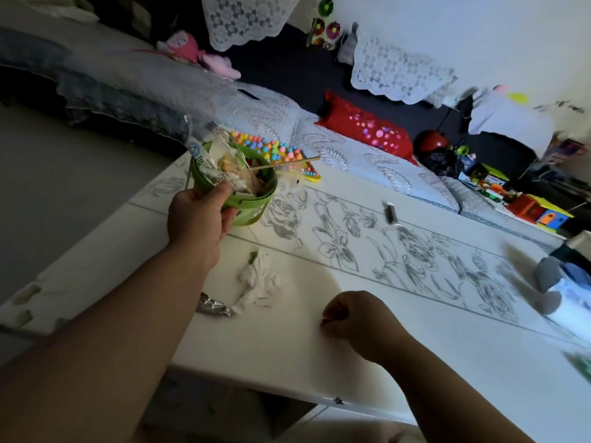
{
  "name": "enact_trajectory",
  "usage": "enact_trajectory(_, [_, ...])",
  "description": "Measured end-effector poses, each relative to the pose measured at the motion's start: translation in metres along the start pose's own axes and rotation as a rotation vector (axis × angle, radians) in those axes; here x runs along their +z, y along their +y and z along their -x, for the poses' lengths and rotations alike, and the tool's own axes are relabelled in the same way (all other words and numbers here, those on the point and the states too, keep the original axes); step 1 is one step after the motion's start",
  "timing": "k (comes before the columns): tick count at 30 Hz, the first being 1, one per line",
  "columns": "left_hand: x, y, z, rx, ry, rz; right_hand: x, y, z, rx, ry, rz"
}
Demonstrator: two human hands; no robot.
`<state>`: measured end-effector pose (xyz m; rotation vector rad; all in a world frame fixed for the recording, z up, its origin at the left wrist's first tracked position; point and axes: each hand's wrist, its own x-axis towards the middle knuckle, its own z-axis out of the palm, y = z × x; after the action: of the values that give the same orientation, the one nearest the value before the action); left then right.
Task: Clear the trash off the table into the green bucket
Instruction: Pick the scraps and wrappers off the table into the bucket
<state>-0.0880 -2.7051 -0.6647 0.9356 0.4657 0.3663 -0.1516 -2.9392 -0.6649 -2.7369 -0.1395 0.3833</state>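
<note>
The green bucket [256,206] stands at the table's far left, stuffed with wrappers and a wooden stick [287,164] that pokes out to the right. My left hand [198,215] grips the bucket's near rim, thumb on a clear plastic wrapper [217,155] sticking up from it. A crumpled white tissue [260,282] and a silver foil wrapper [212,307] lie on the table [415,356] beside my left forearm. My right hand [355,321] rests fisted on the table, pinching something small and dark that I cannot identify.
A small dark object [389,213] lies further back on the flowered strip. A colourful bumpy mat [278,151] sits behind the bucket. A blue and white thing [563,292] stands at the right edge. A sofa with a red cushion [364,129] runs behind the table.
</note>
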Motion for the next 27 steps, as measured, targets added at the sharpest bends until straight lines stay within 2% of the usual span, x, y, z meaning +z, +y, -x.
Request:
enact_trajectory(2, [-0.001, 0.001, -0.001, -0.001, 0.001, 0.002, 0.003, -0.015, -0.005, -0.037, 0.063, -0.181])
enact_trajectory(4, [-0.002, 0.002, -0.002, -0.006, 0.004, 0.008, 0.006, -0.033, -0.014, -0.074, 0.086, -0.254])
enact_trajectory(7, [-0.004, 0.004, -0.005, -0.009, -0.003, 0.01, 0.007, -0.053, -0.032, -0.1, 0.082, -0.229])
enact_trajectory(11, [-0.007, 0.006, -0.008, -0.013, -0.017, 0.028, 0.012, -0.051, -0.057, 0.006, -0.007, -0.129])
enact_trajectory(13, [-0.007, 0.007, -0.01, -0.014, -0.017, 0.041, 0.016, -0.049, -0.06, 0.033, -0.034, -0.162])
enact_trajectory(20, [-0.009, 0.008, -0.012, -0.017, -0.016, 0.04, 0.02, -0.046, -0.057, -0.011, 0.015, -0.098])
enact_trajectory(27, [-0.013, 0.007, -0.007, -0.026, -0.026, 0.036, -0.02, -0.066, -0.036, -0.023, 0.208, -0.548])
